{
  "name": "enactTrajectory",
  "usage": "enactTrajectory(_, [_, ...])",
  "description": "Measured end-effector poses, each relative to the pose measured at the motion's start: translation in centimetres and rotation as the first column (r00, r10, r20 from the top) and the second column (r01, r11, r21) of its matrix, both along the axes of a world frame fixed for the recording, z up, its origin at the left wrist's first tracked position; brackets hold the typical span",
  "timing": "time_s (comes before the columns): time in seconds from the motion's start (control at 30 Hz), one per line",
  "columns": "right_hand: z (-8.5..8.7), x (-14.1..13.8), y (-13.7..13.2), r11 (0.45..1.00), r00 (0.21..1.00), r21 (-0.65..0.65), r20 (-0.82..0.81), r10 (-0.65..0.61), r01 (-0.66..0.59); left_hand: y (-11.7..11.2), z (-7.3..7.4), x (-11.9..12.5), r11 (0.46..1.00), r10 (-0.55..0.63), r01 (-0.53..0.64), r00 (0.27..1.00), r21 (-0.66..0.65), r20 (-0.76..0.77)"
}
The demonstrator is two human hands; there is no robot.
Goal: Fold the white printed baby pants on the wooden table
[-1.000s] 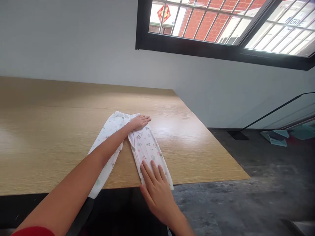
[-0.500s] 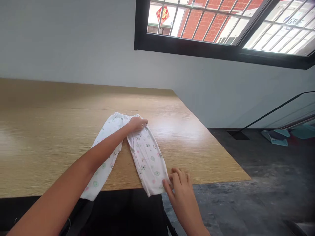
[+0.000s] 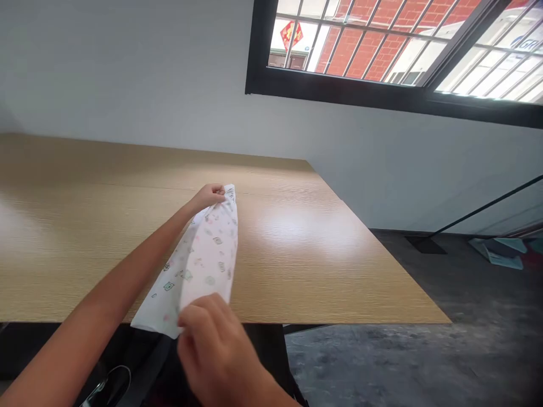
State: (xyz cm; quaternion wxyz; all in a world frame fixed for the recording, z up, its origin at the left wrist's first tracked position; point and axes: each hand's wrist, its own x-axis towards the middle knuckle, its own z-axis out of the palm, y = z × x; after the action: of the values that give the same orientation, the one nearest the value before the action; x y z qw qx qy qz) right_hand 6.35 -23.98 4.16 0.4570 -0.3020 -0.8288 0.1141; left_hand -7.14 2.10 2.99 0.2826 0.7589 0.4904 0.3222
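Observation:
White children's pants (image 3: pixel 213 249) with a small green, pink and black print lie near the table's front edge, one leg drawn over the other. My left hand (image 3: pixel 211 195) is closed on the waistband end, farther back on the table. At the near end, my right hand (image 3: pixel 216 345) pinches the hem of the upper leg, lifted a little off the lower one. The lower leg shows on the left, its hem hanging slightly past the edge. My right hand hides part of the hems.
The wooden table (image 3: pixel 318 271) ends at a corner on the right, with dark grey floor (image 3: pixel 360 362) beyond. A barred window (image 3: pixel 360 51) is set in the wall behind. A black pole on a base (image 3: pixel 426 245) stands on the floor at right.
My right hand has gripped the right leg's hem and carried it left over the other leg. My left hand has shifted left with the waistband. The view has turned slightly.

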Motion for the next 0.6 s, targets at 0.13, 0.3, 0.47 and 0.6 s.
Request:
enactTrajectory(0.13, [-2.0, -5.0, 0.9, 0.990, 0.961, 0.031, 0.249, 0.123, -0.135, -0.8, -2.3, -3.9, 0.999, 0.044, -0.045, 0.998, -0.024, -0.036])
enactTrajectory(0.3, [-5.8, -8.0, 1.3, 0.982, 0.851, -0.079, 0.490, 0.190, -0.174, -0.5, -5.3, -5.3, 0.997, 0.071, -0.072, 0.987, 0.002, -0.144])
enactTrajectory(0.47, [-5.3, -6.5, 3.9, 0.974, 0.880, -0.181, 0.429, 0.205, -0.138, -2.8, -4.3, -4.8, 0.997, 0.016, -0.004, 0.986, 0.074, -0.168])
enactTrajectory(0.6, [-5.1, -4.5, 7.7, 0.973, 0.870, -0.173, 0.443, 0.215, -0.152, -8.7, -3.3, -4.3, 0.958, -0.286, 0.280, 0.942, -0.059, -0.174])
